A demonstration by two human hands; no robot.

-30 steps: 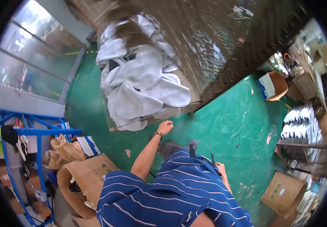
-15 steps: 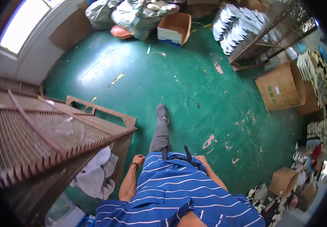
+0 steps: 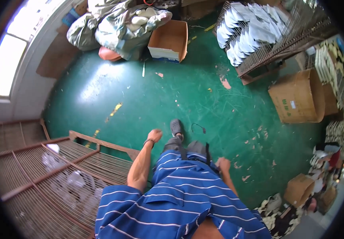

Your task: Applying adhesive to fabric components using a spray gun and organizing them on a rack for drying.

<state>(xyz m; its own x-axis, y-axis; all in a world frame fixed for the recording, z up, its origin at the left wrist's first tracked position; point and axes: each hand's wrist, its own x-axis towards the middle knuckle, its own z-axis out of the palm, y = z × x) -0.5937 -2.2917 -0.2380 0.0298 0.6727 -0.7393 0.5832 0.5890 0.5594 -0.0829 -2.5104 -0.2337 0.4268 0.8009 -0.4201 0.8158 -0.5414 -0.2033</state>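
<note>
My left hand [image 3: 154, 135] is out in front of my body, its fingers curled into a loose fist with nothing showing in it. It is nearest to the brown metal rack [image 3: 116, 144] on the left, apart from it. My right hand [image 3: 223, 164] hangs beside my right hip, fingers curled in, and no object shows in it. Below my striped shirt, one grey shoe [image 3: 176, 126] is on the green floor [image 3: 140, 91]. A short dark cord [image 3: 199, 128] lies on the floor just right of that shoe.
Crumpled clear plastic [image 3: 76, 179] lies on the left rack. At the back are stuffed sacks [image 3: 120, 32] and an open carton [image 3: 168, 42]. A rack of pale flat pieces [image 3: 251, 32] stands back right, with a large cardboard box [image 3: 297, 97] nearer. Another box [image 3: 298, 190] sits lower right.
My left hand has swung forward from beside my hip. My right hand shows more fully at my side. The view has shifted, bringing the left rack's top and plastic into fuller sight.
</note>
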